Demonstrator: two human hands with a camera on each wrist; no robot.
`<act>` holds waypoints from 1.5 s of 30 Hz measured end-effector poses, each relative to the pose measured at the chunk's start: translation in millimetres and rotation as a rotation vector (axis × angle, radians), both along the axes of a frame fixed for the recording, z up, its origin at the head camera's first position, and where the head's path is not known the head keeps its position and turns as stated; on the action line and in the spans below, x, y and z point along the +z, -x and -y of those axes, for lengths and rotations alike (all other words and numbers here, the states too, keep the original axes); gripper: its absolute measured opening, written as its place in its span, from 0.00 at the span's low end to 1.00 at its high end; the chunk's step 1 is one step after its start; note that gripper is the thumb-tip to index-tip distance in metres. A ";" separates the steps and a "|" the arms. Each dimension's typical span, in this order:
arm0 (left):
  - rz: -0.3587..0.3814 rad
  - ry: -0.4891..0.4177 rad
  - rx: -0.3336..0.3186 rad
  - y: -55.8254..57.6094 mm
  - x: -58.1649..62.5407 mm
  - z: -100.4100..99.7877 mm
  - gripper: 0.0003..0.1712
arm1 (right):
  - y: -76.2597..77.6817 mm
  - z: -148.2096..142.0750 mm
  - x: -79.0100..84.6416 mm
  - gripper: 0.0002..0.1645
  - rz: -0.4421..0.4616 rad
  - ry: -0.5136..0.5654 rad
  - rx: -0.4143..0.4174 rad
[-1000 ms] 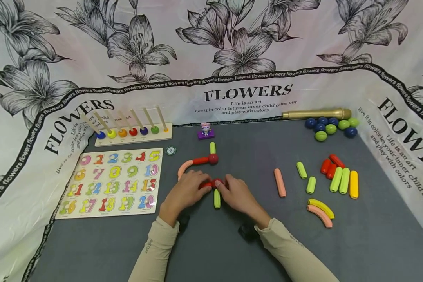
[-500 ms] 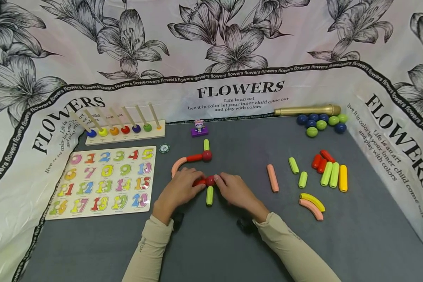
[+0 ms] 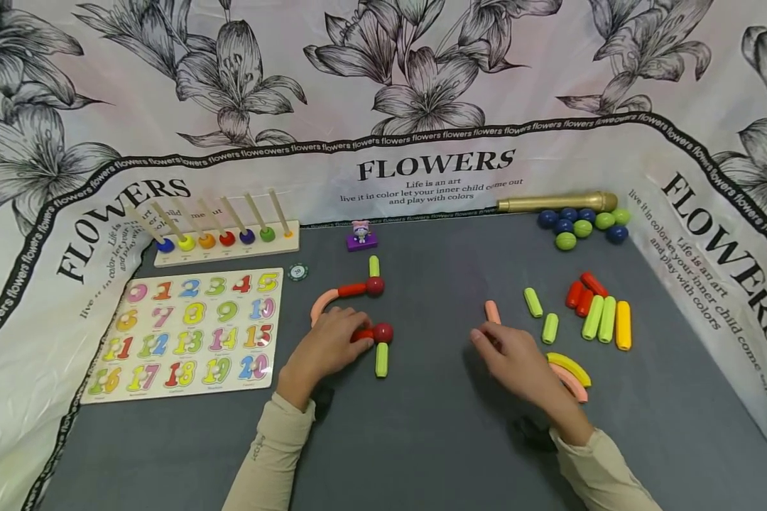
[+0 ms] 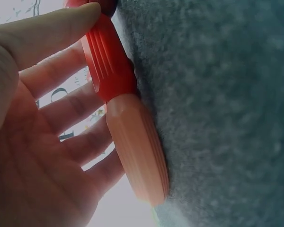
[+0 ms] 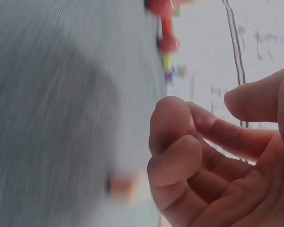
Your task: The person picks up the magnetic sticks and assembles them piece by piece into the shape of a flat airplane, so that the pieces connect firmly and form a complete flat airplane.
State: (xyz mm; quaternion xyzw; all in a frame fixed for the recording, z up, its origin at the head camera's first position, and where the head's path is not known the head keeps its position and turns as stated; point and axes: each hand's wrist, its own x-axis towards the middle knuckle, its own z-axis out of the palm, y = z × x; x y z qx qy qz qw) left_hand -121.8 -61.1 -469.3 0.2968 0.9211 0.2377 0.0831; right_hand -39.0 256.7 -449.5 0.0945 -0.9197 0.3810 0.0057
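My left hand point(image 3: 329, 344) pinches a red ridged stick point(image 4: 106, 56) between thumb and fingers. A peach piece point(image 4: 135, 146) joins that stick's end in the left wrist view; the hand hides it from the head view. On the stick's other end is a red ball point(image 3: 383, 333), with a light green stick point(image 3: 381, 360) pointing toward me. Just beyond lies a similar assembly: red ball point(image 3: 375, 286), red stick point(image 3: 352, 289), green stick and curved peach piece point(image 3: 322, 304). My right hand point(image 3: 518, 362), fingers loosely bent and holding nothing, hovers by a straight peach stick point(image 3: 492, 311), partly covering it.
Loose green point(image 3: 591, 317), red and yellow sticks point(image 3: 623, 326) and curved pieces point(image 3: 569, 369) lie at right. Blue and green balls point(image 3: 565, 240) sit by a gold microphone point(image 3: 556, 202). A number board point(image 3: 185, 333), peg rack point(image 3: 230, 245), chip point(image 3: 297, 271) and figurine point(image 3: 361, 238) stand left and back.
My right hand has left the red ball and moved right to the straight peach stick. The left hand keeps its hold on the red stick. The head view has shifted slightly.
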 end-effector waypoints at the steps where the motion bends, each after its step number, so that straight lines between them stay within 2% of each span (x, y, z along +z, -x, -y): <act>1: 0.011 0.003 -0.005 0.7 -0.4 -1.6 0.12 | -6.3 -10.5 1.5 0.12 -0.015 -0.023 -0.035; 7: 0.079 -0.054 -0.021 5.8 2.4 -8.2 0.13 | -41.1 -63.8 8.4 0.04 -0.046 -0.225 -0.199; 10: 0.080 -0.101 -0.013 11.3 7.0 -9.7 0.12 | -54.7 -82.0 9.0 0.06 0.004 -0.322 -0.234; 14: 0.066 -0.122 0.056 25.4 18.0 -12.8 0.12 | -66.1 -96.4 6.1 0.11 0.090 -0.432 -0.242; 17: 0.099 -0.156 0.144 43.1 26.9 -18.1 0.14 | -72.1 -100.5 0.4 0.12 0.097 -0.475 -0.233; 20: 0.176 -0.200 0.219 66.4 33.7 -27.7 0.17 | -77.8 -101.3 -6.4 0.12 0.034 -0.495 -0.226; 24: 0.305 -0.153 0.295 94.0 37.3 -44.2 0.20 | -82.2 -101.2 -13.6 0.13 -0.065 -0.514 -0.233; 29: 0.449 -0.076 0.340 110.2 32.0 -57.3 0.22 | -85.0 -100.5 -23.3 0.17 -0.202 -0.509 -0.232; 32: 0.463 -0.029 0.340 115.1 29.8 -58.0 0.20 | -83.6 -99.0 -22.7 0.16 -0.178 -0.507 -0.228; 33: 0.454 -0.024 0.335 123.2 17.8 -55.6 0.21 | -81.8 -98.4 -21.1 0.14 -0.148 -0.502 -0.232; 38: 0.424 0.073 0.410 127.9 14.6 -53.1 0.25 | -64.9 -95.0 -9.2 0.10 -0.022 -0.450 -0.231; 39: 0.418 0.088 0.431 128.2 13.6 -52.2 0.25 | -59.8 -94.5 -7.2 0.10 -0.021 -0.432 -0.228; 40: 0.418 0.113 0.462 121.5 24.4 -53.9 0.24 | -54.1 -94.6 -5.5 0.09 -0.029 -0.413 -0.220; 43: 0.410 0.115 0.507 121.0 23.0 -53.0 0.25 | -31.4 -98.8 -0.4 0.08 -0.078 -0.351 -0.186; 45: 0.417 0.085 0.521 121.7 21.9 -53.2 0.24 | -12.9 -105.6 2.3 0.08 -0.131 -0.322 -0.167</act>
